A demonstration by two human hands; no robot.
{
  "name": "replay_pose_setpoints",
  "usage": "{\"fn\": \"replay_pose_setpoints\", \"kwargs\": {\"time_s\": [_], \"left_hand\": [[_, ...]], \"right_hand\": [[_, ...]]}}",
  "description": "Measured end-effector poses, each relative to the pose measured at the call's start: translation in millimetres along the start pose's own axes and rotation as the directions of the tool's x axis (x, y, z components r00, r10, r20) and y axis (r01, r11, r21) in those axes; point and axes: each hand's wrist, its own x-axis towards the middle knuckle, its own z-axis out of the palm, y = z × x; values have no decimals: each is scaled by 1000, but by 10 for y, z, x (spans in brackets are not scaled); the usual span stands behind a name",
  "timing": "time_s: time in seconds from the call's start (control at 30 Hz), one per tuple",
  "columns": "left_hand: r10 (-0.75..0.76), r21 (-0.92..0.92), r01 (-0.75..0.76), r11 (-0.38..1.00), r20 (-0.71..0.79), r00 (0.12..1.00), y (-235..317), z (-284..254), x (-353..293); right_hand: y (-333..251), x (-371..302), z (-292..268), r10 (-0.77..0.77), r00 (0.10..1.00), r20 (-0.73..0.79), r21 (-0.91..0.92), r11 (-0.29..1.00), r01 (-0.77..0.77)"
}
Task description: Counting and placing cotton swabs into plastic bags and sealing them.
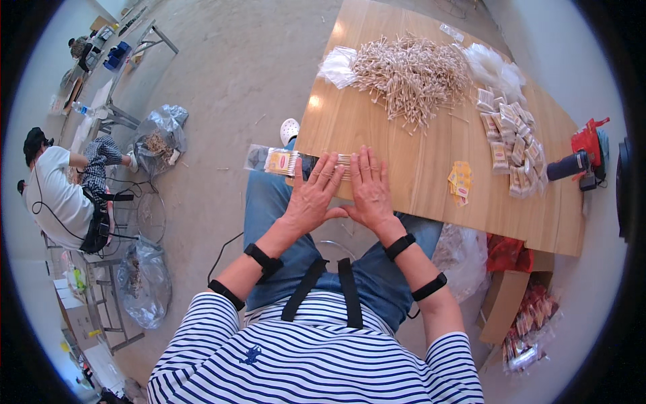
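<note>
Grip: left hand (pixel 311 195) and right hand (pixel 372 195) both lie flat, palms down, fingers straight; neither is curled round anything. Contact under the fingers is hidden, can't tell.

Between the fingertips: a short row of thin white-tipped cotton swabs (pixel 345 165), at the near edge of the pale wood-grain bench (pixel 410 168), by its near-left corner. Just left of the left hand, a clear plastic packet with a yellow-and-white card and swabs (pixel 281 161) juts past the left edge; what bears it, can't tell.

Further out: small yellow printed cards (pixel 460 182) near the near edge, right of the right hand; big loose heap of pale cotton swabs (pixel 412 77) toward the far edge; filled small clear packs (pixel 515 145) toward the right edge; dark cylindrical bottle (pixel 567 165) beyond them.

Risks: uneven pressure from the hands could skew the row or send swabs over the near edge. A sideways knock from the left hand could drop the packet, given its overhang. A sleeve brushing the cards could scatter them.
</note>
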Motion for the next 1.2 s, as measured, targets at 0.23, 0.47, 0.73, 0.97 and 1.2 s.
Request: {"fn": "replay_pose_setpoints", "kwargs": {"time_s": [0.23, 0.47, 0.73, 0.97, 1.2], "left_hand": [[-31, -73, 31, 997, -6, 1000, 58, -17, -72], [-66, -109, 59, 992, -58, 996, 59, -20, 4], [-57, -62, 55, 997, -25, 998, 52, -43, 25], [-64, -72, 60, 996, -63, 996, 60, -15, -21], [-91, -76, 90, 993, -3, 996, 64, -37, 33]], "right_hand": [[0, -5, 10, 1, 1000, -16, 14, 1000, -1], [10, -7, 33, -7, 999, -35, -10, 1000, 6], [1, -2, 25, 1, 1000, -25, -29, 1000, -2], [-4, 0, 27, 11, 1000, -13, -45, 999, -11], [9, -6, 38, -4, 999, -38, 4, 1000, 4]]}}
